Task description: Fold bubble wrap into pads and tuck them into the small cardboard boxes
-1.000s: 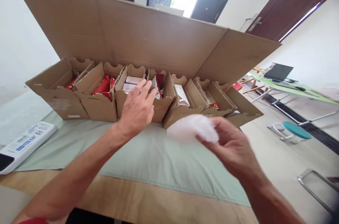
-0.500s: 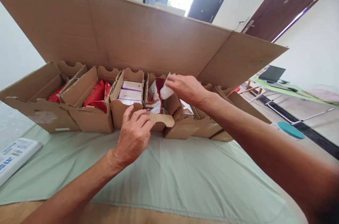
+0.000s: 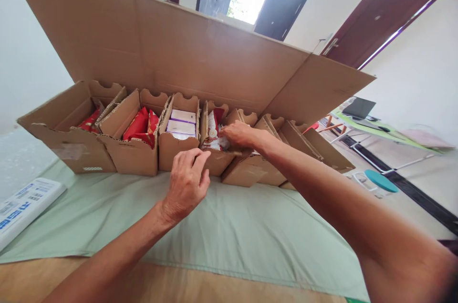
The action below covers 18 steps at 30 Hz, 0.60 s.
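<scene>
White packet (image 3: 218, 143) beneath right fingers (image 3: 229, 130)

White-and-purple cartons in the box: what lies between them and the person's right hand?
Head view: a cardboard divider, then a red-and-white printed pouch, lie between the white-and-purple cartons and the right hand.

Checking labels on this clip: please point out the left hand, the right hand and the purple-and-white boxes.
left hand (image 3: 188, 186): head view, on the back of the hand.
right hand (image 3: 239, 134): head view, on the knuckles.
purple-and-white boxes (image 3: 181, 127): head view, on the top face of one box.
</scene>
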Each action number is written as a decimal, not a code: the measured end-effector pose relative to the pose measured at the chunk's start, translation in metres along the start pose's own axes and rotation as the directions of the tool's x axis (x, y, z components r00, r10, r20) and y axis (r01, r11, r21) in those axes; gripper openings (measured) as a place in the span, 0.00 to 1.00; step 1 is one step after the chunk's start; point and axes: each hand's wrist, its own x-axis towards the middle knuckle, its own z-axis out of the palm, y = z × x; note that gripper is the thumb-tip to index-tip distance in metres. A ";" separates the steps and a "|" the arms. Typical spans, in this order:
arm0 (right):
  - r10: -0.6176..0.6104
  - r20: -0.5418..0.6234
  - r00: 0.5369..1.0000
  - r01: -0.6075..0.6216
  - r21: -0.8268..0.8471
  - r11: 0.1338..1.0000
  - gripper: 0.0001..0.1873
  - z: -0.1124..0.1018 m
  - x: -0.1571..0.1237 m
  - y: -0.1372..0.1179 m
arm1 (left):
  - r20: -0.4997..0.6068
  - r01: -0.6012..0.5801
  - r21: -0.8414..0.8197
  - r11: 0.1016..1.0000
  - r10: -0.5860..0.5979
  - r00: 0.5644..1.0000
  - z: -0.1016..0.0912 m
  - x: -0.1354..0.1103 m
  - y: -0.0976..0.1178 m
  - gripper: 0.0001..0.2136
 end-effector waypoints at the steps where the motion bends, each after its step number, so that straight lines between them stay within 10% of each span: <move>1: -0.009 -0.009 1.000 0.009 -0.001 1.000 0.19 -0.002 -0.003 0.000 | -0.013 0.028 -0.020 0.999 -0.028 1.000 -0.002 -0.001 0.001 0.20; 10: 0.206 -0.237 0.950 -0.197 0.059 0.979 0.20 -0.021 -0.065 0.012 | 0.057 0.139 -0.103 0.985 -0.133 0.989 -0.009 -0.011 -0.002 0.22; 18: 0.170 -0.142 0.975 -0.182 -0.076 0.980 0.19 -0.017 -0.019 -0.019 | 0.139 -0.132 0.118 0.984 0.115 0.984 0.017 0.029 0.006 0.20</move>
